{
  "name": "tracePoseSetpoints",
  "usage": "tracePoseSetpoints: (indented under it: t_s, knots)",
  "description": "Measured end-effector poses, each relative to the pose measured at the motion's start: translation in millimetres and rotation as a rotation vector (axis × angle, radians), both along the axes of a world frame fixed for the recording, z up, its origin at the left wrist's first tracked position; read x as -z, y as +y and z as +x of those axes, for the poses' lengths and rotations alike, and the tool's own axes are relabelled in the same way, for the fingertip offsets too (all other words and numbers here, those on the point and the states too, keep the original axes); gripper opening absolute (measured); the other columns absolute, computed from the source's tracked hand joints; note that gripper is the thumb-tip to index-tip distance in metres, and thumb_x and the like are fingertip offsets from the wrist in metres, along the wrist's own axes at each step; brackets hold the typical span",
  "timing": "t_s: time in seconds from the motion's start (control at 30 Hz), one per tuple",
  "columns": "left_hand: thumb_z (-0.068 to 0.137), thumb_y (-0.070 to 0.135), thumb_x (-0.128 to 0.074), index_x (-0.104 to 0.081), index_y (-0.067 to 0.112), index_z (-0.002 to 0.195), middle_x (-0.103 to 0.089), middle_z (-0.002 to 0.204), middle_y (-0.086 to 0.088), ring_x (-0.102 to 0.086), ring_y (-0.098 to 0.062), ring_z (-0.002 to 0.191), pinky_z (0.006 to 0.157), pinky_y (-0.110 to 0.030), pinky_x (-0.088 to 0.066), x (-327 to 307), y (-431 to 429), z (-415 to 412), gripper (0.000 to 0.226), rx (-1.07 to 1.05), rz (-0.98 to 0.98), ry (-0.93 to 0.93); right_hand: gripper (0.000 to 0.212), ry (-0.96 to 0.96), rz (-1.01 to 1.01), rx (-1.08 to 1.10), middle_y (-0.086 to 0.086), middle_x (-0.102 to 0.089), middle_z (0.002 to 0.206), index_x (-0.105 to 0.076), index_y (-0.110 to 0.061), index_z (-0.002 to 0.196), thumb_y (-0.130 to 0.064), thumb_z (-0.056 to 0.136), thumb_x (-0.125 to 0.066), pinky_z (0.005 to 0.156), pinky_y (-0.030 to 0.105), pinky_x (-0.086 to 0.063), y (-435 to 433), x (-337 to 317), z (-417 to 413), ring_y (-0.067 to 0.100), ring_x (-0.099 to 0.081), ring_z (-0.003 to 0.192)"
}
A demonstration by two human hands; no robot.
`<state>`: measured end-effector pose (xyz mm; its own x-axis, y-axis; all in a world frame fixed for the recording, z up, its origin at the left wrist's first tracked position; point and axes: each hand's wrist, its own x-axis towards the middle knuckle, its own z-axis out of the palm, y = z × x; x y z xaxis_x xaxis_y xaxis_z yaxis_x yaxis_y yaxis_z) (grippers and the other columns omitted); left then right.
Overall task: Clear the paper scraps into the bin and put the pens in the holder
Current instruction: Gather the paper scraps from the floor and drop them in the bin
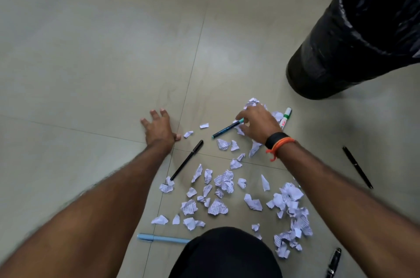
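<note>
So, biggest first: the bin (354,39) stands at about 1 o'clock from our right hand (259,123), well apart from the mess. The paper scraps (218,206) are spread over the floor (91,50) from under that hand down to 6 o'clock. Our left hand (159,127) is planted flat at 9 o'clock, fingers spread, holding nothing. The right one's nearer to the job: its index and thumb curl onto the top end of the blue pen (227,129), which looks like a pinch to us. That pen's long axis runs 8 to 2 o'clock, with the free end at 8. We'd lift along that line, though there's no holder in view
</note>
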<state>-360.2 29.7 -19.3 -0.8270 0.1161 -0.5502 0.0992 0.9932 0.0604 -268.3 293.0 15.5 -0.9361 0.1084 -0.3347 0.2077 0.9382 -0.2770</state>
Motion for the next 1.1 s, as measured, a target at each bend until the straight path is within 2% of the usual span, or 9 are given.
tracePoseSetpoints:
  t_s: [0.13, 0.3, 0.47, 0.57, 0.73, 0.8, 0.87, 0.97, 1.1]
  knots:
    - [0.079, 0.044, -0.074, -0.009, 0.008, 0.153, -0.009, 0.159, -0.025, -0.023, -0.049, 0.142, 0.118, -0.049, -0.014, 0.4, 1.2, -0.9, 0.105, 0.006, -0.002, 0.003, 0.029, -0.004, 0.028, -0.177, 0.004, -0.056, 0.108, -0.066, -0.021, 0.115, -0.016, 0.088, -0.056, 0.078, 0.035, -0.043, -15.3, 10.1, 3.3, 0.026, -0.046, 0.108]
    - [0.078, 0.048, -0.072, -0.010, 0.006, 0.153, -0.012, 0.158, -0.027, -0.033, -0.044, 0.139, 0.119, -0.050, -0.013, 3.0, -1.5, -0.5, 0.105, 0.028, -0.010, 0.025, 0.018, -0.022, 0.140, -0.243, 0.004, -0.058, 0.101, -0.068, -0.013, 0.098, -0.013, 0.087, -0.053, 0.070, 0.039, -0.048, -26.1, 6.4, -6.7, 0.025, -0.048, 0.102]
    - [0.080, 0.047, -0.071, -0.010, 0.005, 0.153, -0.010, 0.158, -0.027, -0.037, -0.041, 0.137, 0.121, -0.050, -0.008, -0.5, -0.4, 1.8, 0.103, 0.044, -0.021, 0.033, 0.015, 0.104, 0.170, -0.247, 0.006, -0.058, 0.099, -0.068, -0.012, 0.095, -0.012, 0.088, -0.055, 0.064, 0.038, -0.047, -33.4, -6.8, -38.1, 0.027, -0.049, 0.100]
    - [0.080, 0.048, -0.070, -0.010, 0.007, 0.153, -0.010, 0.158, -0.026, -0.037, -0.042, 0.137, 0.121, -0.049, -0.009, 0.4, -1.5, 2.0, 0.103, 0.044, -0.014, 0.035, 0.017, 0.071, 0.247, -0.270, 0.009, -0.058, 0.103, -0.064, -0.009, 0.098, -0.005, 0.088, -0.051, 0.061, 0.035, -0.041, -44.3, 7.6, -57.6, 0.030, -0.049, 0.101]
    - [0.080, 0.048, -0.071, -0.007, 0.014, 0.154, -0.005, 0.161, -0.019, -0.017, -0.048, 0.144, 0.117, -0.046, -0.021, 3.5, -7.1, 1.9, 0.104, -0.012, 0.047, 0.010, 0.030, 0.119, 0.175, -0.148, 0.012, -0.057, 0.113, -0.062, -0.009, 0.111, -0.001, 0.086, -0.048, 0.072, 0.039, -0.048, -67.0, 17.0, -63.6, 0.033, -0.052, 0.106]
    - [0.079, 0.051, -0.071, -0.008, 0.013, 0.154, -0.006, 0.161, -0.020, -0.023, -0.046, 0.142, 0.118, -0.047, -0.018, 4.1, -7.5, 0.8, 0.105, 0.002, 0.040, 0.016, 0.031, 0.198, 0.033, -0.149, 0.012, -0.059, 0.113, -0.065, -0.011, 0.113, -0.006, 0.086, -0.051, 0.081, 0.043, -0.050, -89.1, 14.3, -56.4, 0.033, -0.053, 0.107]
    - [0.079, 0.054, -0.069, -0.009, 0.010, 0.153, -0.009, 0.159, -0.024, -0.033, -0.042, 0.140, 0.121, -0.048, -0.011, 4.8, -7.2, 1.6, 0.104, 0.037, 0.010, 0.034, 0.023, 0.154, -0.037, -0.302, 0.012, -0.061, 0.110, -0.068, -0.011, 0.107, -0.013, 0.088, -0.055, 0.082, 0.044, -0.050, -114.5, 17.8, -43.5, 0.032, -0.053, 0.105]
    - [0.079, 0.054, -0.068, -0.010, 0.011, 0.153, -0.010, 0.159, -0.024, -0.032, -0.042, 0.140, 0.121, -0.047, -0.011, 5.5, -7.4, 0.6, 0.104, 0.038, 0.015, 0.044, 0.019, 0.128, -0.001, -0.443, 0.014, -0.062, 0.104, -0.068, -0.007, 0.097, -0.022, 0.091, -0.057, 0.077, 0.043, -0.050, -127.5, 30.5, -31.6, 0.035, -0.055, 0.100]
    - [0.077, 0.052, -0.072, -0.013, 0.010, 0.153, -0.013, 0.159, -0.023, -0.028, -0.045, 0.141, 0.120, -0.048, -0.013, 11.0, -10.0, -2.7, 0.105, 0.031, 0.034, 0.047, 0.021, 0.118, 0.093, -0.264, 0.016, -0.061, 0.104, -0.064, -0.004, 0.098, -0.020, 0.092, -0.052, 0.078, 0.043, -0.046, -96.3, 32.4, -34.6, 0.035, -0.052, 0.104]
